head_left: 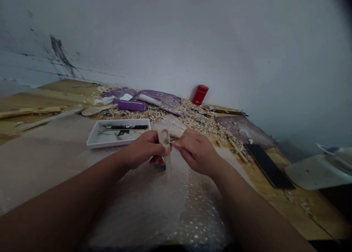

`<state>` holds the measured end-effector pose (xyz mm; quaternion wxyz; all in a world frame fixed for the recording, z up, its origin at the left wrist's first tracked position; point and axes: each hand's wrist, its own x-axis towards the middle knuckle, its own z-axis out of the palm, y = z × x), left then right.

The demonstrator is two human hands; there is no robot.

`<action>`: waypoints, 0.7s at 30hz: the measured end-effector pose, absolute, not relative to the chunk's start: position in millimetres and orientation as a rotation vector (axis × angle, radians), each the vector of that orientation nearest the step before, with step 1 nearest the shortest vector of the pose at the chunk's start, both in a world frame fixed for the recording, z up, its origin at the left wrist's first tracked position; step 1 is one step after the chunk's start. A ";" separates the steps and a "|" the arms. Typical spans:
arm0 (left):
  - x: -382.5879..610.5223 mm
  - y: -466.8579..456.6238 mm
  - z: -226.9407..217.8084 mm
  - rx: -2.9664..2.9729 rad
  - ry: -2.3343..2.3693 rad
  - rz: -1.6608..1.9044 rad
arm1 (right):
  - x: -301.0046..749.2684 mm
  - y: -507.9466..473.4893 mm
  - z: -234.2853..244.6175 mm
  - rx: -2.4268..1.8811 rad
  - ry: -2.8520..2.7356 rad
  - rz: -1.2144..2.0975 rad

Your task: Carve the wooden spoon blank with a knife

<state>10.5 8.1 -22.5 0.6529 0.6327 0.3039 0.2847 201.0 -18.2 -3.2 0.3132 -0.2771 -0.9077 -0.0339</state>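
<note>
My left hand (144,147) is wrapped round a pale wooden spoon (164,135), holding it upright with its hollowed bowl at the top. My right hand (196,151) is closed on a small carving tool (171,142), whose thin metal tip meets the edge of the bowl. Most of the tool's handle is hidden by the fingers. Under the left fingers there is a dark patch that I cannot make out. Both hands are above a sheet of bubble wrap (198,208) spread on the wooden table.
A white tray (106,144) with a black pen-like tool (126,127) stands behind my left hand. Wood shavings (192,116), a purple case (132,105) and a red canister (200,94) lie farther back. Spoon blanks (52,118) are at left; a black phone-like slab (269,166) is at right.
</note>
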 end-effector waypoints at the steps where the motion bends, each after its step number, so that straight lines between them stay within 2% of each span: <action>1: 10.5 8.4 -22.3 1.444 0.683 0.643 | 201.2 -18.0 -3.1 -0.739 -2.399 -0.092; 21: 13.3 2.4 -8.0 1.668 0.726 0.564 | 199.8 -9.5 -12.2 -0.995 -2.275 -0.233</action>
